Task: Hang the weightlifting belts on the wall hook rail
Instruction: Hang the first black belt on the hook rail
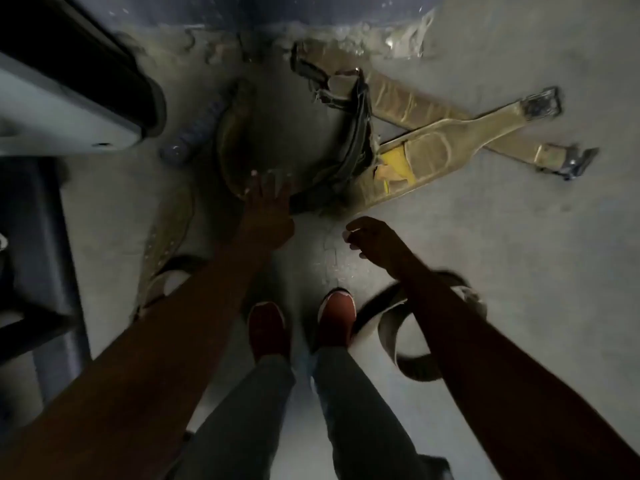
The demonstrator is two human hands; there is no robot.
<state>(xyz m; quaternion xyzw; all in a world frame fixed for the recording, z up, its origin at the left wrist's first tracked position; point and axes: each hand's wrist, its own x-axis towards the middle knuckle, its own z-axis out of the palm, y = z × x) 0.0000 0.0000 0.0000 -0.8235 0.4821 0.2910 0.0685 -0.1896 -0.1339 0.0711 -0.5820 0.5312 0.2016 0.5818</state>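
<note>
Several worn weightlifting belts lie on the grey floor. Two tan belts (pixel 446 133) cross each other at the upper right, buckles at their far ends. A dark curled belt (pixel 356 133) loops in the middle beside a torn yellow patch. My left hand (pixel 266 206) reaches down with straight fingers onto the near edge of that curled belt. My right hand (pixel 374 240) hovers just right of it, fingers loosely curled, holding nothing. Another studded belt (pixel 166 237) lies at the left, and a pale one (pixel 394 327) curls by my right shoe. No hook rail is in view.
A bench or machine frame (pixel 69 98) juts in at the upper left, with a dark stand (pixel 38 265) below it. A blue ribbed roller (pixel 197 129) lies next to the curled belt. The wall base (pixel 311 32) is crumbling at the top. My red shoes (pixel 301 323) stand below.
</note>
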